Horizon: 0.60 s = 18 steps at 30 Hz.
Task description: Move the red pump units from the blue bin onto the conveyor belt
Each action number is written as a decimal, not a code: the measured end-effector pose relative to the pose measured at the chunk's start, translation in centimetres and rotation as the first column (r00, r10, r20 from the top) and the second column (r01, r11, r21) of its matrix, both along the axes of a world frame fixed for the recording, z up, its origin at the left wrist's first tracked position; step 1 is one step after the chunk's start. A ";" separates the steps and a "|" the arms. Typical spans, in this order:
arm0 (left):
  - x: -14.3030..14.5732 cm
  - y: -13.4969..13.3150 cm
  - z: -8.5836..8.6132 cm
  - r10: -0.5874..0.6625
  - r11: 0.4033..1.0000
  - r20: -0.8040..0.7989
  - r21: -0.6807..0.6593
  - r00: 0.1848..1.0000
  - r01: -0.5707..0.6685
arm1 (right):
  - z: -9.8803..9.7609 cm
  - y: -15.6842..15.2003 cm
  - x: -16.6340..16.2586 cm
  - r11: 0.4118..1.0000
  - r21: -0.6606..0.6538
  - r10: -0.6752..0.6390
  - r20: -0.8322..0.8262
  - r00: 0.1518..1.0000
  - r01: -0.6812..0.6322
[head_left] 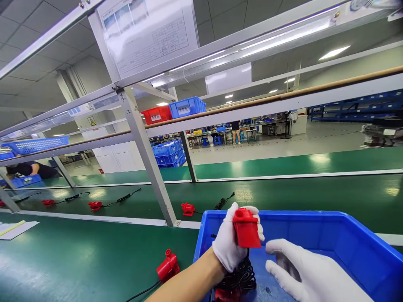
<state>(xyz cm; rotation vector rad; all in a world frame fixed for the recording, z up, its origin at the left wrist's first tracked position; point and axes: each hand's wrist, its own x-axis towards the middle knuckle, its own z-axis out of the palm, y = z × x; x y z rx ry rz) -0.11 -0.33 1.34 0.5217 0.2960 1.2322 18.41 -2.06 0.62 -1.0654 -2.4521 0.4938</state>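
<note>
My left hand [228,245], in a white glove, grips a red plastic pump [246,228] upright over the blue bin [346,235]. A coiled black cord [241,277] hangs from the pump into the bin. My right hand [310,272], also gloved, hovers flat and empty just right of the pump, fingers apart. Another red pump [168,265] with a black cord lies on the green bench left of the bin.
Red pumps with cords [188,208] [95,205] [48,202] lie along the green conveyor belt. A metal frame post [147,159] stands ahead. Red [156,114] and blue crates [187,107] sit on the shelf. Paper [15,229] lies at left. A person [30,169] leans far left.
</note>
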 end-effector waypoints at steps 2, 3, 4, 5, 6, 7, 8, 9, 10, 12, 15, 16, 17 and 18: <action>0.3 0.2 -0.1 0.094 0.980 -0.008 -0.176 0.996 -0.094 | -0.3 0.0 -0.1 0.998 0.060 -0.010 -0.027 1.000 0.012; 0.5 0.3 -0.1 0.127 0.956 -0.027 -0.265 0.992 -0.129 | -0.2 0.0 -0.1 0.997 0.079 -0.015 -0.033 0.999 0.017; 0.7 0.4 -0.2 0.152 0.929 -0.053 -0.332 0.987 -0.161 | -0.1 0.1 -0.1 0.997 0.079 -0.019 -0.034 0.999 0.022; 0.9 0.4 -0.3 0.170 0.909 -0.080 -0.373 0.982 -0.188 | 0.1 0.1 -0.1 0.998 0.060 -0.023 -0.030 0.999 0.025; 1.1 0.5 -0.4 0.178 0.896 -0.102 -0.394 0.979 -0.204 | 0.4 0.2 0.0 0.999 0.034 -0.030 -0.028 0.999 0.031; 1.4 0.6 -0.4 0.177 0.892 -0.112 -0.401 0.978 -0.208 | 0.6 0.2 0.0 0.999 0.007 -0.041 -0.028 0.999 0.041; 1.6 0.7 -0.4 0.171 0.893 -0.110 -0.403 0.979 -0.201 | 0.9 0.3 0.1 0.998 -0.019 -0.052 -0.027 0.998 0.052; 1.8 0.7 -0.4 0.159 0.895 -0.102 -0.406 0.982 -0.186 | 1.1 0.3 0.2 0.997 -0.039 -0.062 -0.025 0.998 0.061; 2.0 0.7 -0.3 0.139 0.898 -0.090 -0.409 0.986 -0.164 | 1.2 0.3 0.3 0.997 -0.048 -0.065 -0.023 0.998 0.064; 2.2 0.6 0.0 0.082 0.925 -0.062 -0.368 0.995 -0.099 | 1.3 0.2 0.3 0.999 -0.021 -0.049 -0.026 0.998 0.049; 2.2 0.1 0.2 -0.027 0.983 -0.023 -0.180 0.999 0.022 | 1.2 -0.3 0.2 0.989 0.147 0.015 -0.038 0.999 -0.009; 2.2 -0.1 0.2 -0.058 0.993 -0.023 -0.108 0.998 0.055 | 1.2 -0.5 0.2 0.976 0.217 0.038 -0.046 0.998 -0.027; 2.2 -0.2 0.2 -0.078 0.996 -0.033 -0.045 0.996 0.076 | 1.2 -0.7 0.1 0.961 0.274 0.058 -0.053 0.997 -0.041; 2.2 -0.4 0.2 -0.084 0.996 -0.049 0.003 0.995 0.084 | 1.2 -0.9 0.1 0.949 0.312 0.073 -0.059 0.996 -0.051</action>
